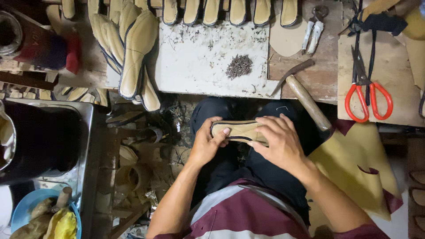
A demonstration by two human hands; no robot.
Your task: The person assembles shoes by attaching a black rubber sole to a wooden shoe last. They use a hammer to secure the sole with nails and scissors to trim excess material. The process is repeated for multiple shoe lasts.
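Note:
Over my lap I hold a tan shoe sole with a dark edge (237,130), lying sideways. My left hand (208,141) grips its left end, thumb on top. My right hand (276,141) lies over its right half, fingers spread and pressing on it. A small heap of dark nails (239,66) sits on the white board (195,62) in front of me. A hammer (305,95) with a wooden handle rests at the bench edge, just right of my right hand.
A stack of tan soles (133,48) lies at the left, a row of soles (230,11) along the far edge. Red-handled scissors (367,93) and pincers (313,28) lie at the right. A dark metal bin (44,137) and blue bowl (26,206) stand at the left.

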